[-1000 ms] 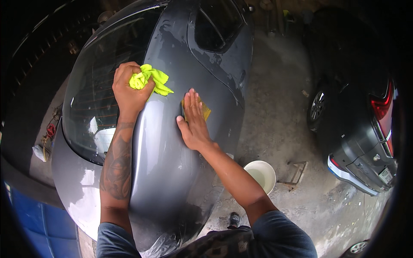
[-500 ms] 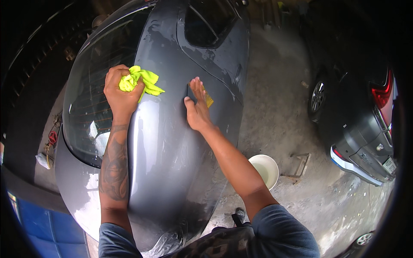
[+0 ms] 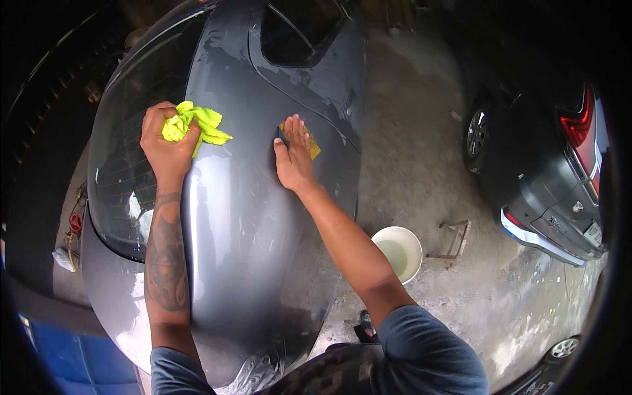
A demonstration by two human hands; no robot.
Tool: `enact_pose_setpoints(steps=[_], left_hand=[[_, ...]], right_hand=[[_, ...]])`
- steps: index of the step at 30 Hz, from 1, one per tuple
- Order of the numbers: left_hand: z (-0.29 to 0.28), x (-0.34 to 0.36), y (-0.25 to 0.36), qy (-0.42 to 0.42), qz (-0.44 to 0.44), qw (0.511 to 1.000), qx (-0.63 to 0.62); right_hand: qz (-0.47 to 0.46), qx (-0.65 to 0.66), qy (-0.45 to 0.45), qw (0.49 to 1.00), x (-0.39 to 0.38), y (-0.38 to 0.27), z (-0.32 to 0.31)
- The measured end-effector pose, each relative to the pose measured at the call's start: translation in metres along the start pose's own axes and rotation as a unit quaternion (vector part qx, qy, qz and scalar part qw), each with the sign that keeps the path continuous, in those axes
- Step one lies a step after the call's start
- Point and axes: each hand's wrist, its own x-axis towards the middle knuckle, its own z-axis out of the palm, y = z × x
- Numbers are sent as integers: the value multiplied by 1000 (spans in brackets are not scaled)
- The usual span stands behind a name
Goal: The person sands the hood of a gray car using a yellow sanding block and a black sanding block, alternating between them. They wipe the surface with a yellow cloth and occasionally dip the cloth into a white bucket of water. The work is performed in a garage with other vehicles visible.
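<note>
gripping a yellow cloth, left hand; right hand flat on sponge.

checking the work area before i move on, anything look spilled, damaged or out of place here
Nothing stands out. The left hand grips a crumpled yellow-green cloth on the grey car; the right hand presses a yellow sponge flat on the panel. The white bucket stands upright on the concrete.

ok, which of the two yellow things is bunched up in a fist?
The yellow-green cloth, crumpled in the left hand. The yellow sponge lies flat under the right hand's palm.
</note>
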Motion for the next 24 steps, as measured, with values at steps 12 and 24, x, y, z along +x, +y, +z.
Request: enact_pose_setpoints(steps=[12, 24], left_hand=[[-4, -1, -1, -6, -4, 1000, -9], [2, 0, -2, 5, 3, 1000, -15]], right_hand=[[-60, -9, 143, 988, -41, -27, 14], [-16, 56, 30, 998, 15, 21, 2]])
